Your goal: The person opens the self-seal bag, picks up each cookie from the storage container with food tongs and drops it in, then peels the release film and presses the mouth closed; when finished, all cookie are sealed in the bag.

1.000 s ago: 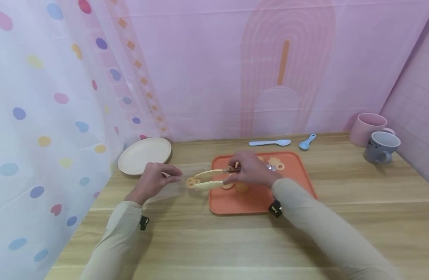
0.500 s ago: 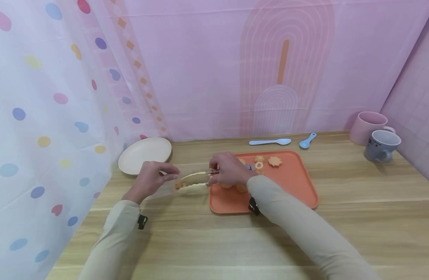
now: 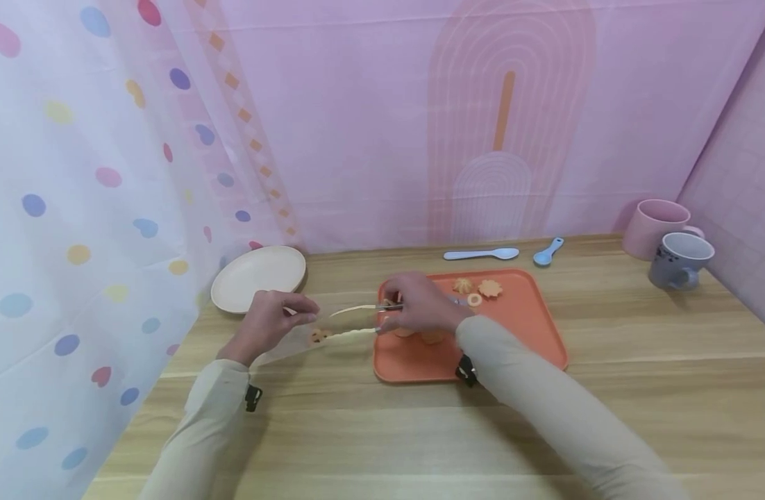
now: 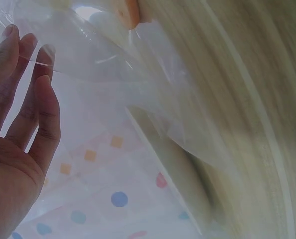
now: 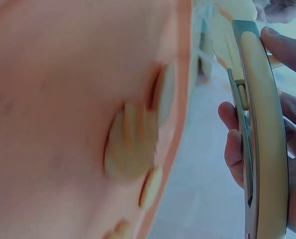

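My left hand pinches the edge of a clear plastic bag over the table, left of the orange tray. A pretzel-shaped cookie lies within the bag's outline. My right hand holds tongs with cream tips over the tray's left edge. Those tips point left into the bag and stand apart, the lower one right at the cookie. Several cookies of other shapes, such as a flower-shaped cookie and a ring cookie, lie on the tray. The right hand hides part of it.
A cream plate stands at the back left, behind my left hand. Beyond the tray lie a pale blue spoon and a small blue scoop. A pink mug and a grey mug stand at the back right.
The tongs have moved left, carrying the pretzel-shaped cookie into the bag, then drawn slightly back right with their tips farther apart. The cookie stays in the bag. My left hand has barely moved.
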Available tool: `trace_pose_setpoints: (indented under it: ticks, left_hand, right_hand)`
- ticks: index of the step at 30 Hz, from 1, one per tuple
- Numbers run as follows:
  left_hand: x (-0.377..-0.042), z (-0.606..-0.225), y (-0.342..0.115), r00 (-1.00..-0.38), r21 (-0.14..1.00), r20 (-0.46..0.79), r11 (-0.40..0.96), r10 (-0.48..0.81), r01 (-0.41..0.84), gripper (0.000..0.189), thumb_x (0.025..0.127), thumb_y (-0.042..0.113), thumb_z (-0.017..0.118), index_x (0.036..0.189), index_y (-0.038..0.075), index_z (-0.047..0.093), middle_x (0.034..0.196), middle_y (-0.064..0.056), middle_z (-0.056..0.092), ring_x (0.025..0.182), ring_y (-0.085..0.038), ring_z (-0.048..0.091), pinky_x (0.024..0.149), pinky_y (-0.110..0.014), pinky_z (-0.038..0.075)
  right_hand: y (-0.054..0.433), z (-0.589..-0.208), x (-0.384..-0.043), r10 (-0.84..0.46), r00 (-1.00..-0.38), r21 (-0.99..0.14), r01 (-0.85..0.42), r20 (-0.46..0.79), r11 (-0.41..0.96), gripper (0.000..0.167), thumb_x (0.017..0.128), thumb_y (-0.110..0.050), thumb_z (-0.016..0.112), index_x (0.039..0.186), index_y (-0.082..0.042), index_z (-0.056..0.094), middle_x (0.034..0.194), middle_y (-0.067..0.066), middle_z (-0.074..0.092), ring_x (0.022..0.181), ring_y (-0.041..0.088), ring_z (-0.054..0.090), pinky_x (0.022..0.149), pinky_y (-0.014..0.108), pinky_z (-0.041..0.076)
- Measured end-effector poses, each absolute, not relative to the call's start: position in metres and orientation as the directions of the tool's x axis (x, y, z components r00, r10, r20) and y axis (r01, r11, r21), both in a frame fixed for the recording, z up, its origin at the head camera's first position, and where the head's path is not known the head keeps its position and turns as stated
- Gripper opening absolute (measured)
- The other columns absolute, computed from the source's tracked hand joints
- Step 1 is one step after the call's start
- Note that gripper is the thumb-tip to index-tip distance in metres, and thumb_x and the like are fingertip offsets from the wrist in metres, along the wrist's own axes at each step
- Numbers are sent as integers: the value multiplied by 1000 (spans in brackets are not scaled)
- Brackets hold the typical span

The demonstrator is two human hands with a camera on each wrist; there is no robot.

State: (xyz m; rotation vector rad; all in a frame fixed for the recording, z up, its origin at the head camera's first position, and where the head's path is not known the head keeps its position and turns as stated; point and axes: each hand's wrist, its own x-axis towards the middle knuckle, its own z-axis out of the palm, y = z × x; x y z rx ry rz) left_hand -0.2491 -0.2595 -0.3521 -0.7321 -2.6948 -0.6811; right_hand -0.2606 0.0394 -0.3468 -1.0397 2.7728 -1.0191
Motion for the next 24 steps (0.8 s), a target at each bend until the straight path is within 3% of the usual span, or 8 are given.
trace_pose_setpoints:
  ticks: [6,16,24]
  left_hand:
    - [-249,-353,-259,-833,381,379,752,404,538,9,80,5,82,88,6,80,85,-7,80,77,-21,76,64,-22,59]
    - [-248,-354,-258,-842,404,363,747,400,528,11,80,4,82,90,4,80,87,-9,80,79,-23,76,65,-22,59]
    - [-248,-355,-257,-866,425,321,759,383,493,9,82,7,81,91,6,80,89,-9,80,81,-23,76,66,-23,61]
  right_hand:
    - [82,-339,-250,-542,-820,-588,-534,184,608,32,75,-34,89,84,-16,65,88,6,67,80,17,57,68,27,48]
    - [183,-338,-224,-423,-869,-514,-494,258,701,35,70,-37,92,80,-18,64,83,1,66,78,18,58,68,28,47]
    - [212,-346,-215,-412,-873,-496,-487,261,719,34,66,-30,94,87,-15,72,83,2,70,77,17,63,70,28,52]
